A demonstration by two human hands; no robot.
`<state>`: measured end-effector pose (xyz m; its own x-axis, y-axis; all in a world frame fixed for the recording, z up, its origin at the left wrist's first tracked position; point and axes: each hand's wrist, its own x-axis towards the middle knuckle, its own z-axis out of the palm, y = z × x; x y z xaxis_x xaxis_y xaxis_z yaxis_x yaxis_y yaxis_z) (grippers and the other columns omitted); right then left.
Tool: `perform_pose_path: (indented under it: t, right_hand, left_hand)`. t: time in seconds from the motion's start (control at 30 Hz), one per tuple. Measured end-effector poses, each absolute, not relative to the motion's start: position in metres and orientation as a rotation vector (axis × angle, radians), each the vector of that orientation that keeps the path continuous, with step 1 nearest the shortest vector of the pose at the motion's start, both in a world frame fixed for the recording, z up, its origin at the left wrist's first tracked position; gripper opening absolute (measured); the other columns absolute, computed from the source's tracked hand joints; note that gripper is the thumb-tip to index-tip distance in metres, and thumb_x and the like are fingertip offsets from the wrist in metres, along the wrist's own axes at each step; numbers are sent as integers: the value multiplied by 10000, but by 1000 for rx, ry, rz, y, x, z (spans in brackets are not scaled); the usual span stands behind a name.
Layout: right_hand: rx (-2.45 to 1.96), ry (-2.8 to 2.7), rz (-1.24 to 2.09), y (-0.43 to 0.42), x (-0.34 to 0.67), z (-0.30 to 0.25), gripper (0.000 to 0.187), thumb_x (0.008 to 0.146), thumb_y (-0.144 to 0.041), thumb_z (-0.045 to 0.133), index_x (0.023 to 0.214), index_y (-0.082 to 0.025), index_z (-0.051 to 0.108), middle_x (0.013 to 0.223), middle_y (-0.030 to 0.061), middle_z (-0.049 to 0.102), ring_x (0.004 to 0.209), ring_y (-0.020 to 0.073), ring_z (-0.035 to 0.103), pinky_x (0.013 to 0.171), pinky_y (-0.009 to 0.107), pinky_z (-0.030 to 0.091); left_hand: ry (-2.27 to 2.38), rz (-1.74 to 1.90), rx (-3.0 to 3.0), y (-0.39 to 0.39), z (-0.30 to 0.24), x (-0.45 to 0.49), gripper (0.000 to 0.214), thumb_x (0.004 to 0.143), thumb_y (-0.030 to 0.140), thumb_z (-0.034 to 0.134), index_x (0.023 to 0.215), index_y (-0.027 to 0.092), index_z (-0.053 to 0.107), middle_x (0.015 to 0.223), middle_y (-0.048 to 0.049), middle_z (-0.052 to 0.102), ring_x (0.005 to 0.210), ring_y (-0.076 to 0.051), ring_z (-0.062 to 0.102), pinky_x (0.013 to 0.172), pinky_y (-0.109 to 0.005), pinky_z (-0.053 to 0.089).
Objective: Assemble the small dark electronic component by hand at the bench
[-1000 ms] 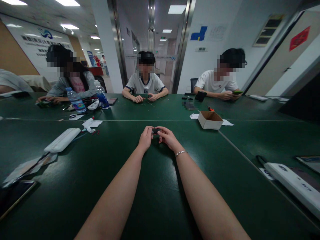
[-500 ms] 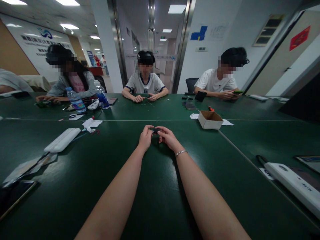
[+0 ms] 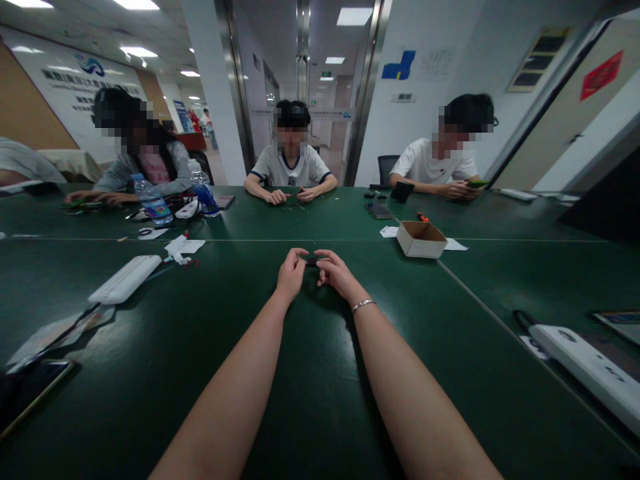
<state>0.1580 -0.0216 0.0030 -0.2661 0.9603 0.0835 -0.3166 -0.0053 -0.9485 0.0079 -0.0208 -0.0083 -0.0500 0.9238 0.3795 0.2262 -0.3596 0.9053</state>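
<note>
Over the middle of the dark green table (image 3: 320, 360), both hands meet at a small dark object (image 3: 312, 263), too small to name. It looks short and narrow and lies level between the fingertips. My left hand (image 3: 291, 272) grips its left end between thumb and fingers. From the other side, my right hand (image 3: 338, 272) pinches the right end, the index finger arched above it. A silver bracelet (image 3: 363, 305) circles the right wrist. The fingers cover both ends of the object.
A small open cardboard box (image 3: 421, 241) stands right of the hands. White power banks (image 3: 125, 279) lie left and right. Two plastic bottles (image 3: 151, 199) stand at the back left, near paper scraps (image 3: 180, 250). Three people sit across the table, one (image 3: 291, 160) straight ahead.
The index fingers have lifted slightly off the small dark object, so more of it shows. Otherwise my hands stay in the same place.
</note>
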Motion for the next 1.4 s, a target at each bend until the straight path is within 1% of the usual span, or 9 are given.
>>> perform_pose_path:
  t: [0.23,0.37,0.63,0.77,0.9,1.03,1.17,1.3,1.4]
  right_hand:
    - [-767,-1234,1508,-23,159,4,483,644,-230,744,1074,-252,527,865,-45,629,419,41,474,453,238,526]
    - [-833,-1240,1506,-22,158,4,331,769,-364,655,1037,-208,540,689,-51,593,373,44,411,424,237,515]
    - [-836,-1230,1530,-23,158,5,386,755,-356,683,1077,-216,522,705,-51,594,388,48,444,436,239,529]
    - [-779,-1230,1560,-24,160,7,615,650,-216,772,1182,-268,469,836,-50,621,437,46,496,495,248,560]
    - [-811,-1192,1594,-25,161,7,443,750,-292,696,1145,-231,505,702,-55,579,463,82,533,491,263,570]
    - [-785,-1219,1592,-25,161,7,594,664,-166,742,1178,-281,467,864,-47,630,458,56,531,530,267,584]
    - [-832,-1209,1594,-25,160,8,423,769,-276,667,1147,-240,480,750,-41,600,461,81,537,487,265,571]
    - [-798,-1271,1594,-25,160,9,612,691,-172,703,1217,-297,414,949,-25,619,488,63,554,511,256,577]
    - [-829,-1282,1613,-25,160,10,451,749,-230,653,1156,-249,459,880,-19,625,420,45,487,486,257,565]
  left_hand:
    - [1268,1463,1593,-20,-11,7,207,820,193,441,985,220,563,660,27,470,627,-134,468,626,-239,360]
    - [1253,1457,1599,-21,-10,7,206,821,189,436,983,218,559,666,26,486,620,-133,471,623,-240,364]
    - [1275,1479,1580,-21,-8,6,201,818,179,425,963,213,561,694,17,499,651,-138,481,636,-242,371]
    - [1287,1492,1552,-21,-8,4,203,818,169,426,962,208,563,666,22,476,628,-135,473,628,-243,372]
    - [1287,1474,1545,-20,-9,4,201,814,176,430,964,208,561,661,26,471,617,-133,469,623,-239,370]
    - [1309,1507,1545,-19,-10,5,214,795,156,432,955,199,567,665,23,479,631,-133,469,623,-236,367]
    - [1287,1503,1554,-18,-11,5,212,805,169,421,955,206,566,674,21,489,628,-134,472,615,-236,367]
    - [1289,1524,1543,-17,-13,4,207,799,167,423,945,207,564,673,22,485,621,-133,467,612,-237,368]
    - [1291,1513,1561,-16,-13,4,208,808,172,420,952,207,566,665,22,487,624,-136,472,608,-239,366]
